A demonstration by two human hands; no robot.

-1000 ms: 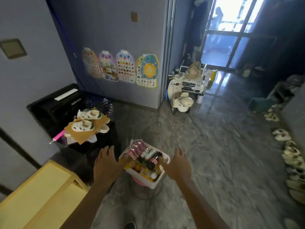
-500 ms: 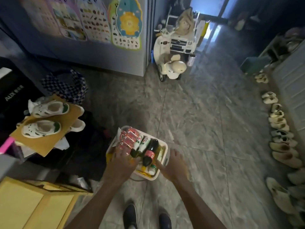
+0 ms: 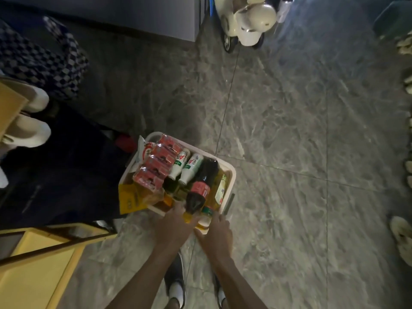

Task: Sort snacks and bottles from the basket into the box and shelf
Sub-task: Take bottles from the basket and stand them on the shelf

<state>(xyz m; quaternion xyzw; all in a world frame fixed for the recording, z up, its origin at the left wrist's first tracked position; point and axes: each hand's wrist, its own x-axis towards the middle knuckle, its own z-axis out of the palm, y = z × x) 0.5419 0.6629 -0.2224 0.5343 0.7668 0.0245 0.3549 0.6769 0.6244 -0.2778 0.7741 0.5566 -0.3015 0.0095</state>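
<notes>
Red letters "AD" stand on a small white bottle [image 3: 181, 162] and on a second small white bottle [image 3: 192, 166] just right of it, both lying in the white plastic basket [image 3: 230, 175]. The red label [image 3: 200, 190] on the dark plastic bottle [image 3: 207, 170] to their right is too blurred to read. So is the print on the yellow packet [image 3: 129, 197] at the basket's near left corner.

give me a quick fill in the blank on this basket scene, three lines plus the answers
1. The dark bottle lying in the basket wears a ____ label.
2. Between the red packs and the dark bottle lie ____ white bottles.
3. The furniture at lower left is coloured ____.

Missing words: red; two; yellow
</notes>
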